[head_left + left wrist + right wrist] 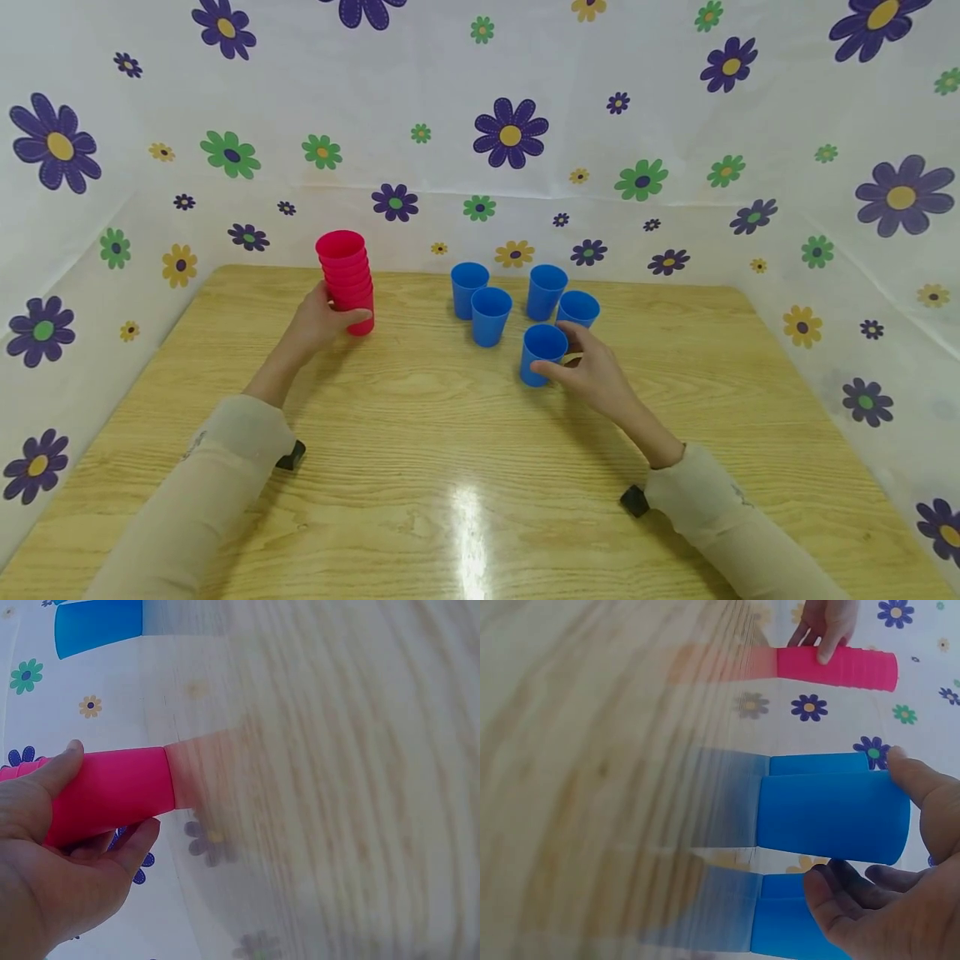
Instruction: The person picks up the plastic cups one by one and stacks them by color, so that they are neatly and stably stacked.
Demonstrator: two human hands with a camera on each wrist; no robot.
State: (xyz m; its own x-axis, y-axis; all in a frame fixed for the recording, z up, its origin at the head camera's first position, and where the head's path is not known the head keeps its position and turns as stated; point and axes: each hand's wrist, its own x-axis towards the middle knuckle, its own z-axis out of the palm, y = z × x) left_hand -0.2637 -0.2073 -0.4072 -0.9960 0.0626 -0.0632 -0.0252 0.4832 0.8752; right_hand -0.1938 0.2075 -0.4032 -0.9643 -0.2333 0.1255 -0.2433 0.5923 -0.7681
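At the back left stands a stack of nested pink-red cups (pixel 352 292), upright with its base on the table. My left hand (pixel 318 321) grips it low down, thumb across the front; the left wrist view shows that thumb and the fingers on opposite sides of the stack (pixel 112 791). Right of centre, the nearest blue cup (pixel 534 371) stands upright, mouth up. Around it curls my right hand (pixel 596 371), thumb across its front and fingers on its far right side. In the right wrist view the fingertips lie against this blue cup (pixel 829 817).
Two blue cups, one farther back (pixel 467 302) and one nearer (pixel 489 327), stand left of the held one. Behind it are another blue cup (pixel 546 302) and one partly hidden by the hand (pixel 578 308). The wooden table (pixel 405 467) meets a flowered cloth (pixel 435 175) at the back.
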